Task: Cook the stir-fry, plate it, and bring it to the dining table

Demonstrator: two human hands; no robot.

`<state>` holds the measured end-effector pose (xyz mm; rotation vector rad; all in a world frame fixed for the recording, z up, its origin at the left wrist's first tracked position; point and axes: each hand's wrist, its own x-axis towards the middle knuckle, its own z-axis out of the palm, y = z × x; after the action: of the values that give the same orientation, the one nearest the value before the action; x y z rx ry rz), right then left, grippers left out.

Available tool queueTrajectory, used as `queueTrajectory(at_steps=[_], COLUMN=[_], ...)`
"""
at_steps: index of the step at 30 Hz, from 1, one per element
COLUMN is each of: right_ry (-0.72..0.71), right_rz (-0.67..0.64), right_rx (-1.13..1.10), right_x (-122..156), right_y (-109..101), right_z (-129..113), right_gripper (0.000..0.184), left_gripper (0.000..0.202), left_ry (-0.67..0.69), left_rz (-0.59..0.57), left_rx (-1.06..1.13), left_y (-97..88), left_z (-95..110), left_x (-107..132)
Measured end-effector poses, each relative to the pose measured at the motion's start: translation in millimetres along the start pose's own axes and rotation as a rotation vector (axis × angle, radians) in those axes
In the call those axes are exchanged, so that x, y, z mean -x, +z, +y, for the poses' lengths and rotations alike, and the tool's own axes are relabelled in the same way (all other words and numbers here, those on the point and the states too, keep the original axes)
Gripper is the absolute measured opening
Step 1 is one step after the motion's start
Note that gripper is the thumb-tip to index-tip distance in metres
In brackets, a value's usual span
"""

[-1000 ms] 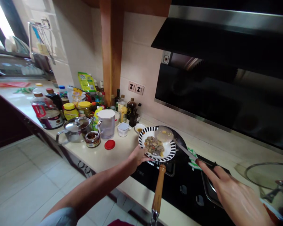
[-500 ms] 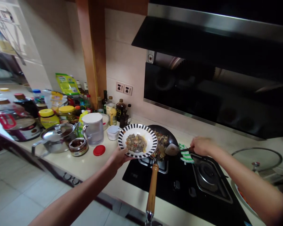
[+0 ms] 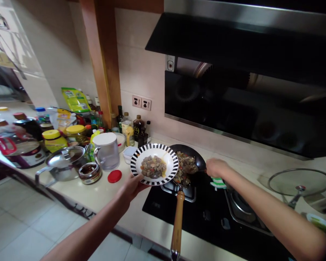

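My left hand (image 3: 135, 186) grips the near left edge of a white plate (image 3: 167, 159) with a black-striped rim. Chopped cooked food (image 3: 153, 166) and some sauce lie in its middle. The plate is over the counter at the wok's left, covering part of the wok. My right hand (image 3: 216, 169) is closed round the handle of a spatula (image 3: 191, 169), whose blade dips into the food in the wok (image 3: 199, 159). More of the same chopped mix (image 3: 183, 161) fills the wok's left side. The wok's wooden handle (image 3: 177, 221) points toward me.
The wok stands on the left burner of a black gas hob (image 3: 190, 217). A green-striped cloth (image 3: 218, 183) lies behind my right wrist. At right rests a glass lid (image 3: 300, 183). Leftward are a jug (image 3: 106, 152), red lid (image 3: 114, 176), jar (image 3: 90, 173), steel pot (image 3: 67, 165) and several bottles.
My right hand has moved left, and the spatula blade has gone from the wok's right rim down into the food. The plate has shifted slightly left in view.
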<state>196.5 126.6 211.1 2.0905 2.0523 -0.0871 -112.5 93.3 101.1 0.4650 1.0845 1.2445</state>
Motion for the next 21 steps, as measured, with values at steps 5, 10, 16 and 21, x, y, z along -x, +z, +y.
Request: queueTrajectory(at_steps=[5,10,16,21], right_ry=[0.034,0.079,0.143,0.188], right_rz=[0.002,0.031,0.057,0.047], right_rx=[0.005,-0.040,-0.124,-0.144], right_x=[47,55,43,53], right_y=[63,98,124,133], right_z=[11,7,-11,-1], right_gripper=[0.027,0.036,0.042,0.043], left_gripper=[0.031,0.031,0.032,0.036], left_ry=[-0.001,-0.024,-0.011,-0.036], left_rz=[0.010,0.019,-0.017,-0.031], left_rx=[0.006,-0.012,-0.019,-0.013], left_y=[-1.3,3.5,9.7,12.9], left_z=[3,4,1,2], left_x=[-2,1,2,4])
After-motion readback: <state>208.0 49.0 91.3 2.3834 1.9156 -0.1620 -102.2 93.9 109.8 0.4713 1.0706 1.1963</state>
